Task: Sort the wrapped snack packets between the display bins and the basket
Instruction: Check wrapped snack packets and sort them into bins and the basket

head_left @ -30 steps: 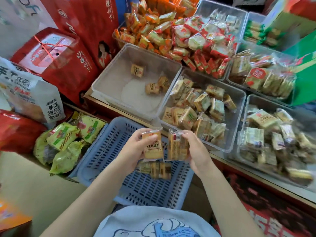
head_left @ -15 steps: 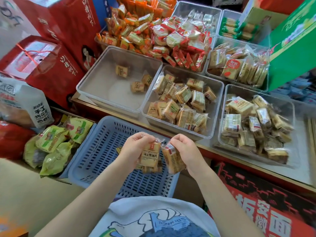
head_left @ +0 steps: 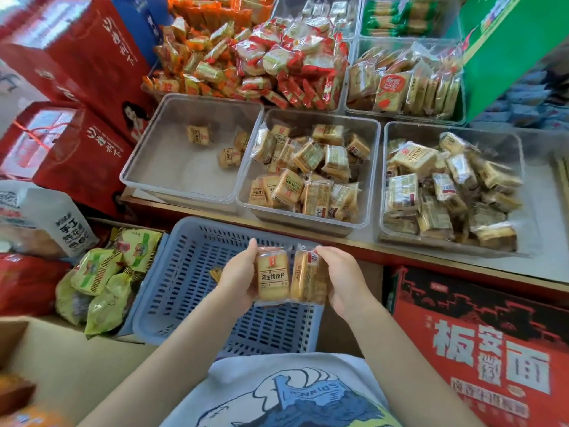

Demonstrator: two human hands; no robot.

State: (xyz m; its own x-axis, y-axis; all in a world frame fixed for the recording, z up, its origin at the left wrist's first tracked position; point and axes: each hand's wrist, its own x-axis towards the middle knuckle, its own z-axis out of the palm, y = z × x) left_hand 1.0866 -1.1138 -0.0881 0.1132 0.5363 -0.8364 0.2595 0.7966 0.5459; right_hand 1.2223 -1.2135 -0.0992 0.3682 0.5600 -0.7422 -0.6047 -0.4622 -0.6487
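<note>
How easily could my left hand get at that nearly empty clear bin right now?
Probably not straight away. The way to the nearly empty bin looks free, up and left of the blue basket, with nothing over it. But the left hand is gripping a packet, which would have to go first.

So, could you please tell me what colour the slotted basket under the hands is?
The slotted basket is pale blue, clearest in the head view.

Bins above, basket below, hands over the basket.
Three clear bins sit side by side across mid-frame; the basket lies lower centre beneath them. The left hand and right hand hold two packets side by side over the basket.
</note>
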